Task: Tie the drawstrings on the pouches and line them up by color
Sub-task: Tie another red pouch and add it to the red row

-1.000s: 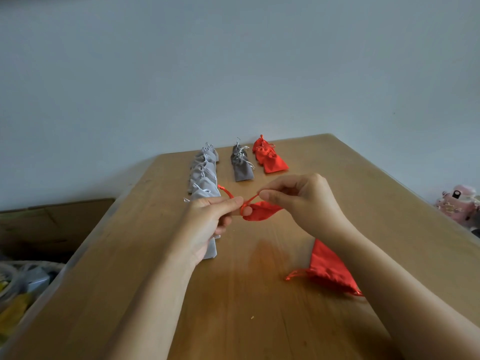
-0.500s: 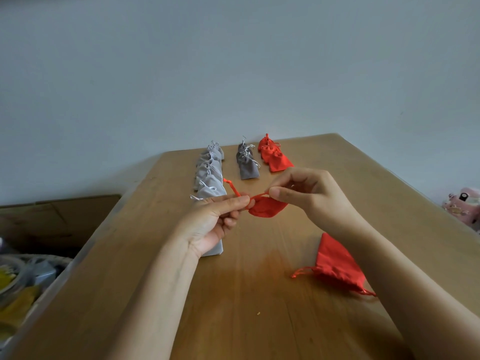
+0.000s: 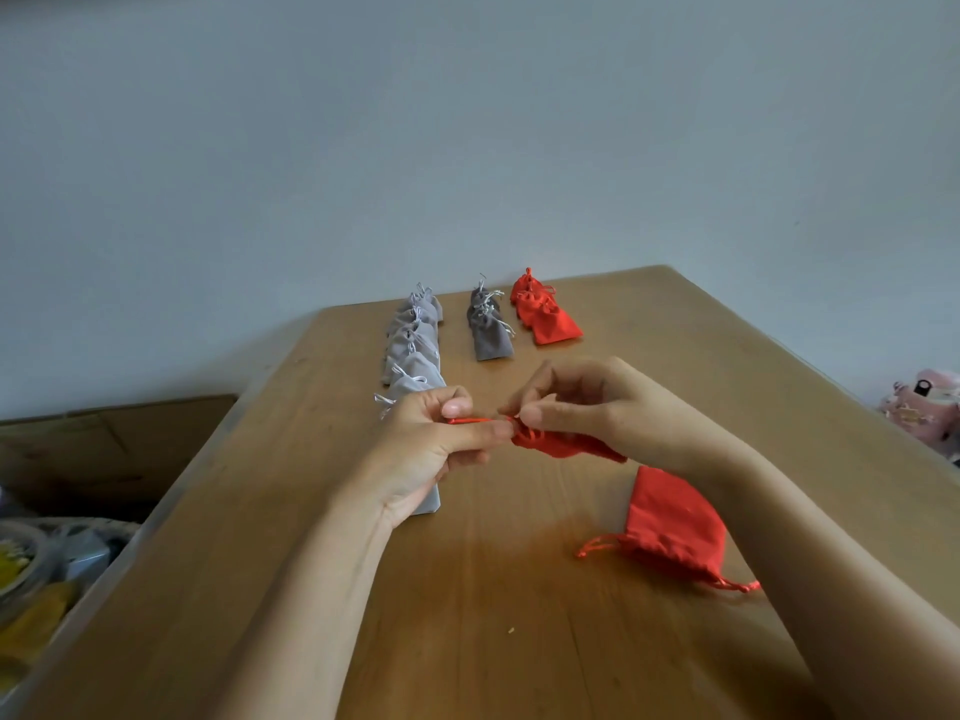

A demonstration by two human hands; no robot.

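Observation:
A small red pouch [image 3: 566, 445] hangs between my hands above the wooden table [image 3: 519, 615]. My left hand [image 3: 431, 449] pinches its red drawstring [image 3: 470, 421], pulled out to the left. My right hand [image 3: 587, 407] pinches the cord at the pouch's gathered mouth. A second red pouch [image 3: 672, 527] lies flat under my right forearm, its strings loose. Three rows stand at the far edge: light grey pouches [image 3: 413, 345], dark grey pouches [image 3: 488, 330] and red pouches [image 3: 543, 314].
A cardboard box [image 3: 104, 449] and a bin with yellow and white items [image 3: 31, 574] sit below the table's left edge. A pink toy [image 3: 924, 407] lies off the right edge. The wall stands right behind the table.
My hands have drawn closer together and lower. The drawstring loop that stood out to the left is now pulled short and straight at the pouch's mouth.

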